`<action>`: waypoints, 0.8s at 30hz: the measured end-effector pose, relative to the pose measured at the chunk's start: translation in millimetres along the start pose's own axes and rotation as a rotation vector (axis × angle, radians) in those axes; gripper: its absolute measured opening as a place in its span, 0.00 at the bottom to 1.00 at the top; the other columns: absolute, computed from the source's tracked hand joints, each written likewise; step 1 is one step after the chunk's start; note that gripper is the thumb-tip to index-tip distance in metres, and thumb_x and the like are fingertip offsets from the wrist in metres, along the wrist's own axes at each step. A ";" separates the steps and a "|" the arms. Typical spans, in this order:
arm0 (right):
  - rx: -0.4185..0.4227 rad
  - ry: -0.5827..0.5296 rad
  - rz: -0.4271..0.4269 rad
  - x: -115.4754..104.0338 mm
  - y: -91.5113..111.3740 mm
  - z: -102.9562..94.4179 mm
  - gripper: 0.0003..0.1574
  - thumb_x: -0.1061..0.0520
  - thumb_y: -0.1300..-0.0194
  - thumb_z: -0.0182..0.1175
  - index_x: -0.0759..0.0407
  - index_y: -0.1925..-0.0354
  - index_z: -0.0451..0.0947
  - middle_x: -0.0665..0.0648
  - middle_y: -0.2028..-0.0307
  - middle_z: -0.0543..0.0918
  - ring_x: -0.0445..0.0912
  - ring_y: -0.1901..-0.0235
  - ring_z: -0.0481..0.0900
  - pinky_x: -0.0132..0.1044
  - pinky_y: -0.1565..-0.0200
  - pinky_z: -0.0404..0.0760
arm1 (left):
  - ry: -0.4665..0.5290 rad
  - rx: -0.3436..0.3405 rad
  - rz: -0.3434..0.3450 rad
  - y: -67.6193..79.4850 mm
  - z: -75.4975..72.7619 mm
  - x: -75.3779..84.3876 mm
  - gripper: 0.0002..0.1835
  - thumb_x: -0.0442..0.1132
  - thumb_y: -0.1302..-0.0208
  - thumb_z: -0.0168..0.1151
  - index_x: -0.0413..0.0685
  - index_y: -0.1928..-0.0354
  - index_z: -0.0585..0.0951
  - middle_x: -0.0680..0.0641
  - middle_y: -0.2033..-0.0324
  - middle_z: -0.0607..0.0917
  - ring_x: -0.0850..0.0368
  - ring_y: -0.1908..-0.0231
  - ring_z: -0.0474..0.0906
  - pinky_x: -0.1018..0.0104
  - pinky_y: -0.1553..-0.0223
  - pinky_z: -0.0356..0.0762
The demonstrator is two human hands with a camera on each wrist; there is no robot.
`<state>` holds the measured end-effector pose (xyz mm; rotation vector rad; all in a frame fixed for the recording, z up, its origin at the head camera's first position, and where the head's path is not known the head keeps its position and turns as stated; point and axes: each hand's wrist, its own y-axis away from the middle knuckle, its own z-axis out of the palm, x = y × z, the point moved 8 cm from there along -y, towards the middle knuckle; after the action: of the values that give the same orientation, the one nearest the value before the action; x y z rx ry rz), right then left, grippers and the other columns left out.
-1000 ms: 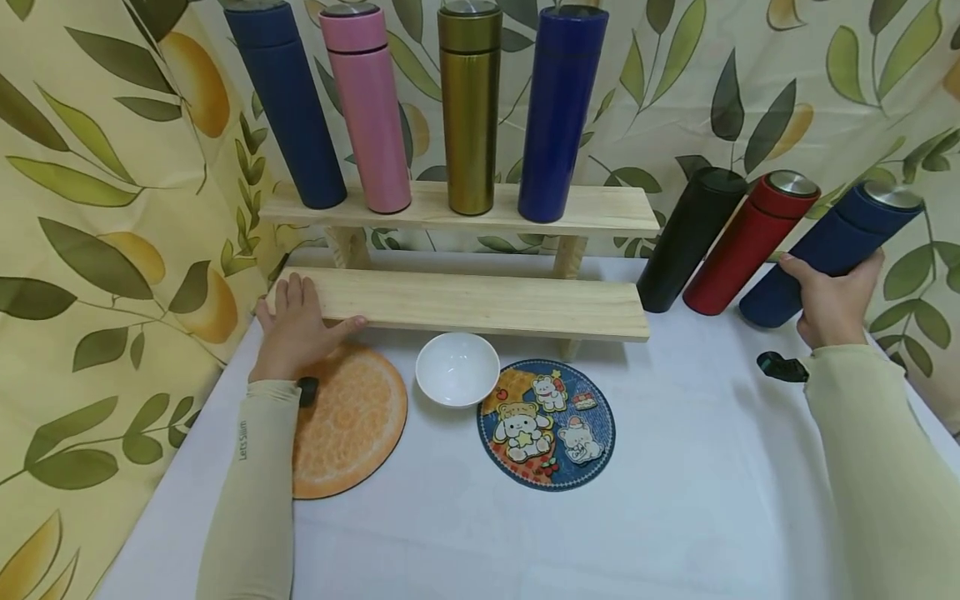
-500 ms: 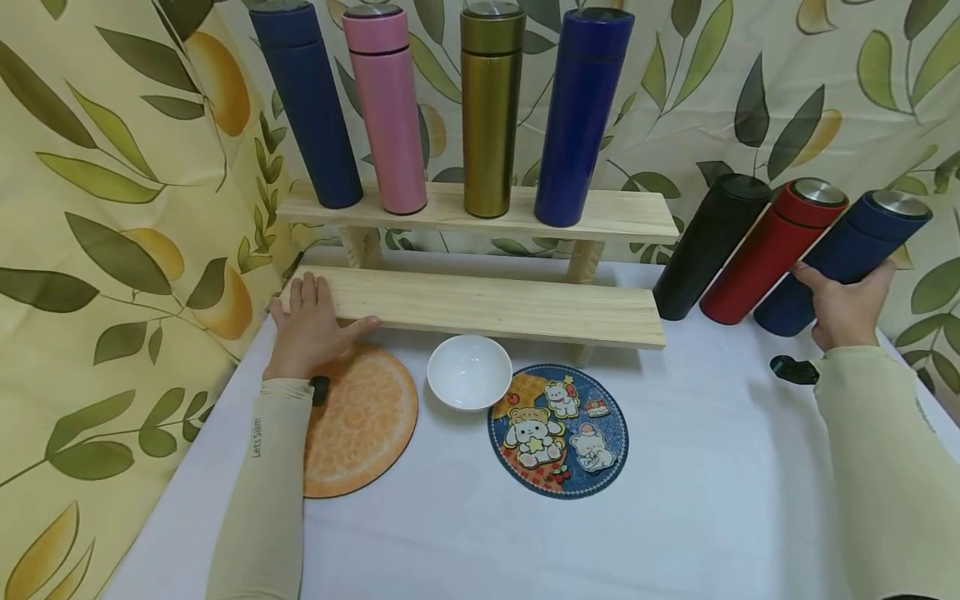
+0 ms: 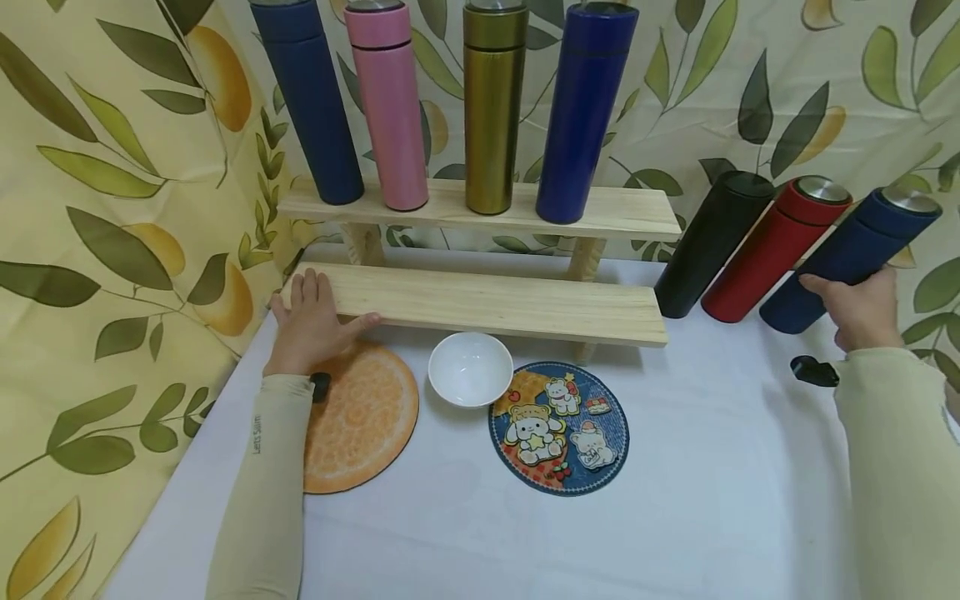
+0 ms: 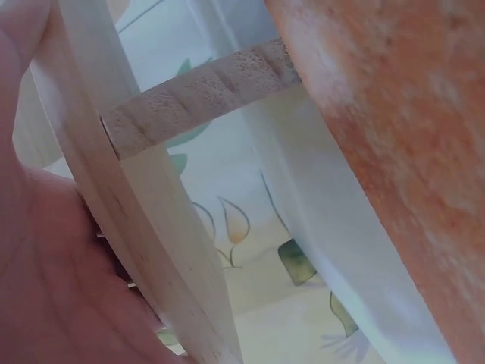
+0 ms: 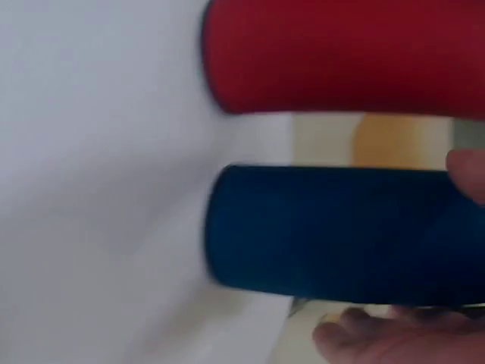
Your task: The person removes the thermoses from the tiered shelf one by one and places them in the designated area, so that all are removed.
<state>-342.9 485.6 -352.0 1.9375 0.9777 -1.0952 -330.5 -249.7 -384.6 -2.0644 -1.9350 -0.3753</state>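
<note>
My right hand (image 3: 868, 312) grips a dark blue thermos bottle (image 3: 846, 242), thumb on its left side and fingers on the other. In the right wrist view the same blue bottle (image 5: 341, 235) lies across the frame, with a gap between it and the red bottle (image 5: 341, 57). The red bottle (image 3: 772, 254) and a black bottle (image 3: 712, 246) stand just left of it. My left hand (image 3: 307, 329) rests on the left end of the lower wooden shelf (image 3: 480, 302), fingers straight on top, thumb out along the front edge. A shelf support (image 4: 197, 98) shows beside that palm.
On the upper shelf (image 3: 630, 210) stand blue (image 3: 311, 108), pink (image 3: 390, 117), gold (image 3: 492, 125) and bright blue (image 3: 585, 125) bottles. Before the shelves sit an orange-slice mat (image 3: 367, 425), a white bowl (image 3: 471, 371) and a round cartoon mat (image 3: 558, 479). Patterned cloth hangs behind.
The blue bottle's top tipped toward the red bottle, then moved slightly right again with my right hand. My left hand stays on the shelf. The head view has shifted a little.
</note>
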 end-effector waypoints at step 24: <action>0.346 0.105 -0.708 -202.7 137.5 45.3 0.54 0.39 0.21 0.48 0.51 0.12 0.34 0.52 0.13 0.31 0.41 0.17 0.26 0.30 0.30 0.20 | 0.009 -0.021 -0.002 0.0 0.0 1.0 0.69 0.75 0.30 0.59 0.23 0.18 0.41 0.22 0.19 0.39 0.25 0.19 0.31 0.22 0.30 0.22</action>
<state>-314.4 327.8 -161.3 1.9707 1.7010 -1.6493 -330.4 -248.8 -384.2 -2.0705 -1.9365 -0.4060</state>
